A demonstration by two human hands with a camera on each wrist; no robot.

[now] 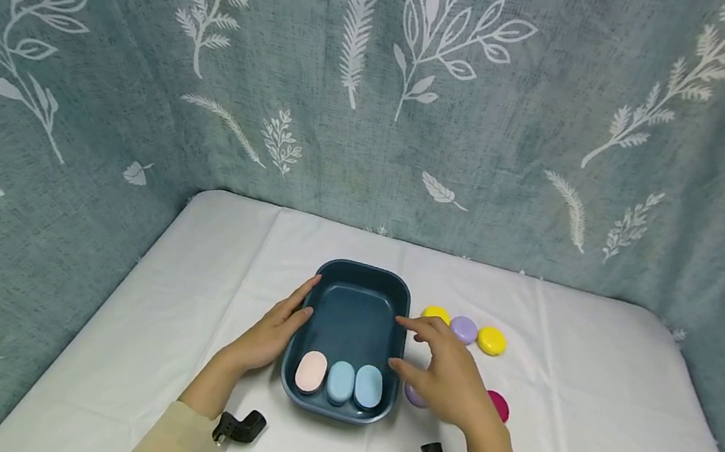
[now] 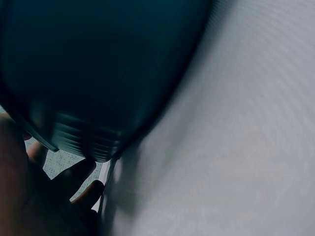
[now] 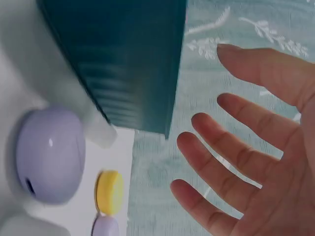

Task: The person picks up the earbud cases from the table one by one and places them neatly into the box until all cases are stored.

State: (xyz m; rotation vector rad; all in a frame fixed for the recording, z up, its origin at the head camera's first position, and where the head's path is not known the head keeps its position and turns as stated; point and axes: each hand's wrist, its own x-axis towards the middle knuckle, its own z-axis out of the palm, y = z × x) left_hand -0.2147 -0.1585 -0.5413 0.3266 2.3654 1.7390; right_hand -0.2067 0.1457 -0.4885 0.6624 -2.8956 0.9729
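Note:
A dark blue rectangular tray [image 1: 352, 318] lies on the white cloth. Along its near end sit a pink oval piece [image 1: 311, 371] and two light blue oval pieces [image 1: 341, 382] [image 1: 369, 386]. My left hand [image 1: 269, 333] rests against the tray's left side, fingers fairly straight; the left wrist view shows its fingers beside the dark tray wall [image 2: 98, 64]. At the right rim hovers my right hand [image 1: 449, 376], thumb and fingers spread. In the right wrist view that hand [image 3: 261, 152] holds nothing and stands apart from the tray [image 3: 128, 59].
Right of the tray lie two yellow round pieces [image 1: 437, 314] [image 1: 491, 341], a lavender one [image 1: 463, 329] between them, a partly hidden lavender piece [image 1: 414, 396] and a magenta one [image 1: 498, 405]. A patterned green curtain [image 1: 375, 142] hangs behind the table.

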